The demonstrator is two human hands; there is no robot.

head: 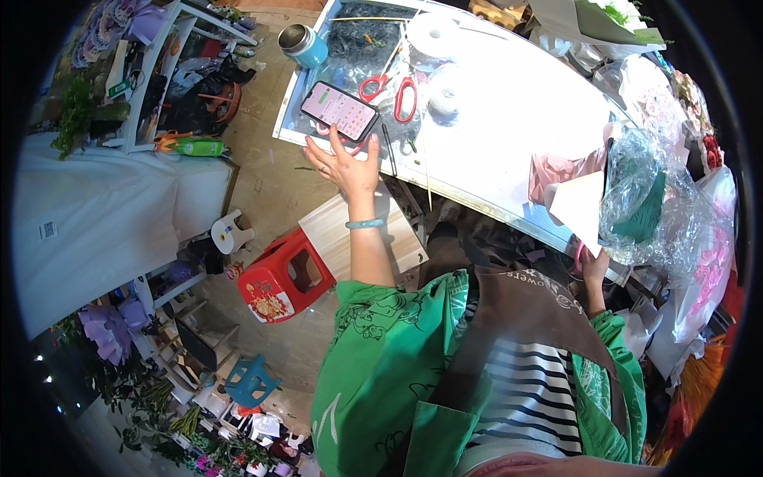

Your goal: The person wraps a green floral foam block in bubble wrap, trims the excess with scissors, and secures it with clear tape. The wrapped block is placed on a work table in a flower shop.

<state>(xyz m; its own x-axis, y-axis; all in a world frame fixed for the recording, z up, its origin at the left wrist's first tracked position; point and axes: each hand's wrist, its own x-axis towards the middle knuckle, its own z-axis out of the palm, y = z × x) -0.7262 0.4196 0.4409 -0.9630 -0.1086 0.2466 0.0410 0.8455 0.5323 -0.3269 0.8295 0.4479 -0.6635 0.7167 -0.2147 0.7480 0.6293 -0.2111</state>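
Note:
My left hand (347, 167) reaches over the table's near left corner with its fingers apart. One fingertip is at the lower edge of a smartphone (340, 111), whose screen is lit. Part of a pink loop handle (322, 128) shows beside the phone, mostly hidden. Red-handled scissors (406, 100) lie just beyond, handles toward me. At the table's right end my right hand (594, 268) is closed around a pink ring-shaped thing (579, 256), too small to identify. The corner of a cream paper sheet (577, 206) partly covers that hand.
A blue insulated flask (303, 46) stands open at the table's left edge. Two white rolls (444, 89) sit near the scissors. Crumpled clear film (650, 197) and wrapped bouquets (650, 89) crowd the right side. A red plastic stool (280, 277) and wooden board (334, 223) are below my left arm.

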